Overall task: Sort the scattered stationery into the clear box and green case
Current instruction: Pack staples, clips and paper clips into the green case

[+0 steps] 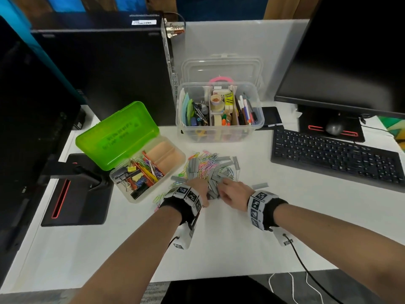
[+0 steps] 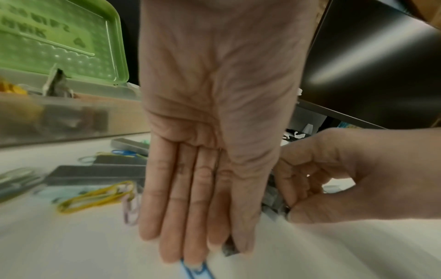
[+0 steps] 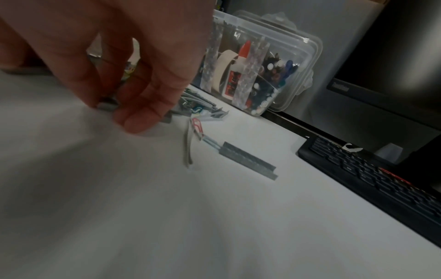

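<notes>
From the head view we see both hands at the near edge of a heap of grey staple strips [image 1: 215, 172] and coloured paper clips [image 1: 208, 161] on the white table [image 1: 241, 238]; the left hand [image 1: 197, 187] lies over the heap and hides what is under it, and the right hand [image 1: 235, 193] reaches in beside it. The green case [image 1: 122, 137] stands open to the left with binder clips inside, and the clear box [image 1: 219, 110], lid up, sits behind the heap, well filled. From the left wrist we see that hand flat, fingers [image 2: 188, 198] straight and together, pressed onto the table with a grey strip peeking out at its edge; the case beside it is blurred. From the right wrist the right hand's fingers [image 3: 140, 105] curl and pinch a grey strip, mostly hidden by the hand; one strip lies apart near the black keyboard [image 3: 372, 175], which is cut off at the frame.
</notes>
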`<state>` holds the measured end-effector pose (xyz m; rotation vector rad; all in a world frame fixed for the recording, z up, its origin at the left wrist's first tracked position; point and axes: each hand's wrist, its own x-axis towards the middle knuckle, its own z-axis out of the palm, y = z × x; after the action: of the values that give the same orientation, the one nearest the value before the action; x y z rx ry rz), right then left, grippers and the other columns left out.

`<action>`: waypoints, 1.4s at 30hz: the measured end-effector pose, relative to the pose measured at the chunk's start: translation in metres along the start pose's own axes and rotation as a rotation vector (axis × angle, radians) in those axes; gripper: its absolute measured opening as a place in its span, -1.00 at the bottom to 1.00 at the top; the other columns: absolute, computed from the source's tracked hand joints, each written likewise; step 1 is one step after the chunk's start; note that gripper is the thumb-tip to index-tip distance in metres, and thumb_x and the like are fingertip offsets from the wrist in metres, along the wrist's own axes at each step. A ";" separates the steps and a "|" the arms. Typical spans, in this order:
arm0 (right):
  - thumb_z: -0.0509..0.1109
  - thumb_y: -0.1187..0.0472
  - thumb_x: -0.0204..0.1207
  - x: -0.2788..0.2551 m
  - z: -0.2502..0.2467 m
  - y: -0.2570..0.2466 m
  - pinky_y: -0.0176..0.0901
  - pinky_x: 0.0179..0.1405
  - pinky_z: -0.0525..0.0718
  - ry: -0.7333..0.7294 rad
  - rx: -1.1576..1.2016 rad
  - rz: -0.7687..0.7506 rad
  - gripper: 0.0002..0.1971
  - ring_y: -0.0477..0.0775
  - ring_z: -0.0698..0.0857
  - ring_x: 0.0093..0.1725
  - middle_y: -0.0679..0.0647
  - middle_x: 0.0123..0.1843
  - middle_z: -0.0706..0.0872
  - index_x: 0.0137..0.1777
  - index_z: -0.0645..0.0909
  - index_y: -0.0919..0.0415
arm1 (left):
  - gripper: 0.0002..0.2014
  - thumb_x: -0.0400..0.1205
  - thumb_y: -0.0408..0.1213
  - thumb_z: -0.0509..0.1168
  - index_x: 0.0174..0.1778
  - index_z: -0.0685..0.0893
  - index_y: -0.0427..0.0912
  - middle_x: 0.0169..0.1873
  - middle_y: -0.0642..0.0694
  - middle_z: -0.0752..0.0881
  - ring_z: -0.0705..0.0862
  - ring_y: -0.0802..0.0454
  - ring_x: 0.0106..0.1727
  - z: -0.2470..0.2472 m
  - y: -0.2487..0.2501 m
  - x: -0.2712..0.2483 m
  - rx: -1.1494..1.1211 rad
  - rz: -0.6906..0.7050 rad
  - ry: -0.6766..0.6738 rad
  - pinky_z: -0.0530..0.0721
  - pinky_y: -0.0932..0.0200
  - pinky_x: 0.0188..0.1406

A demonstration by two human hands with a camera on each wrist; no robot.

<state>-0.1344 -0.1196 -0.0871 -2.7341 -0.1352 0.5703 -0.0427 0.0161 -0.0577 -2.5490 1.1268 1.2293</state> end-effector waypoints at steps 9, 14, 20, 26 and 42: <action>0.31 -0.03 0.55 -0.039 -0.036 0.061 -0.10 -0.08 0.45 0.024 0.104 0.498 -0.77 0.09 0.53 -0.15 -0.03 0.02 0.36 0.05 0.39 0.04 | -0.74 0.44 -0.09 0.52 -0.35 0.65 -0.19 -0.25 -0.11 0.75 0.76 -0.09 -0.08 0.000 -0.027 -0.019 -0.008 -0.097 0.001 0.68 0.16 -0.08; 0.33 -0.05 0.51 -0.033 -0.021 0.063 -0.13 -0.05 0.46 0.026 0.249 0.599 -0.71 0.12 0.56 -0.12 0.05 0.05 0.38 0.05 0.43 0.13 | -0.74 0.50 -0.08 0.47 -0.36 0.68 -0.18 -0.39 -0.06 0.70 0.68 -0.03 -0.31 0.015 -0.026 -0.008 -0.016 -0.060 -0.115 0.60 0.18 -0.28; 0.39 0.04 0.46 0.001 -0.012 0.025 -0.19 -0.08 0.53 0.080 0.305 0.478 -0.75 0.07 0.59 -0.12 0.05 0.02 0.47 0.01 0.48 0.14 | -0.60 0.51 -0.28 0.43 -0.57 0.40 -0.19 -0.58 -0.03 0.43 0.40 0.12 -0.54 0.006 -0.012 0.004 -0.024 -0.011 0.013 0.40 0.26 -0.53; 0.24 0.17 0.57 0.021 -0.032 0.017 -0.07 -0.11 0.59 0.168 0.118 0.390 -0.84 0.16 0.64 -0.11 0.04 0.13 0.44 0.12 0.42 0.10 | -0.70 0.51 -0.13 0.38 -0.48 0.56 -0.16 -0.52 0.00 0.58 0.63 -0.02 -0.38 -0.005 -0.016 0.002 -0.028 -0.103 0.139 0.61 0.20 -0.36; 0.28 0.24 0.56 0.027 -0.016 0.029 -0.02 -0.07 0.66 0.298 0.336 0.386 -0.98 0.19 0.69 -0.05 0.09 -0.04 0.71 -0.07 0.53 0.16 | -0.68 0.65 -0.22 0.20 0.33 0.48 -0.16 0.31 -0.12 0.49 0.43 -0.13 0.34 0.002 0.003 0.044 0.154 0.111 0.513 0.54 -0.03 0.23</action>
<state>-0.1022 -0.1477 -0.0937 -2.4814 0.5225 0.2438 -0.0284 -0.0113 -0.0893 -2.7848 1.4010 0.4755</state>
